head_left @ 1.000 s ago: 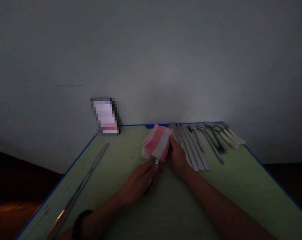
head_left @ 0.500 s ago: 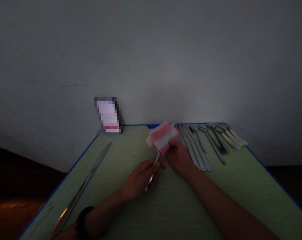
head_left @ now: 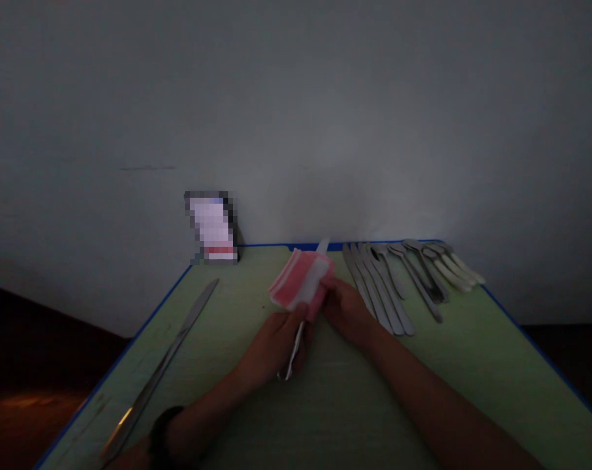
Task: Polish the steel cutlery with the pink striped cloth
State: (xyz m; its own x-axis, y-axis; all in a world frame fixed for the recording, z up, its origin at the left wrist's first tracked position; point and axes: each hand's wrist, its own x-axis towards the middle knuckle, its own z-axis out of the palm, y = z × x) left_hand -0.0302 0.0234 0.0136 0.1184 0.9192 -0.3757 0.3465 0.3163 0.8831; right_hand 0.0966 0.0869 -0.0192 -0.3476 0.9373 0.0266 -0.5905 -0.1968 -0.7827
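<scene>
My left hand [head_left: 279, 343] is closed round the handle of a table knife [head_left: 296, 352], held tilted over the middle of the table. A folded pink-and-white striped cloth [head_left: 300, 281] wraps part of the blade, and the knife's tip pokes out beyond it at the top. Closed on the cloth's right side is my right hand [head_left: 347, 310]; its fingertips are partly hidden behind the fabric. Another table knife [head_left: 171, 352] lies to the left, slanting along the table's left side.
Several knives [head_left: 378, 294] lie side by side right of my hands. Spoons [head_left: 416, 281] and white-handled cutlery [head_left: 452, 267] lie farther right. A phone with a blurred screen [head_left: 212, 228] leans against the wall [head_left: 296, 117] behind the green, blue-edged table [head_left: 374, 405].
The cloth has slid down the blade toward my left hand and a little left, so the knife tip now shows above it. My right hand has moved slightly with it.
</scene>
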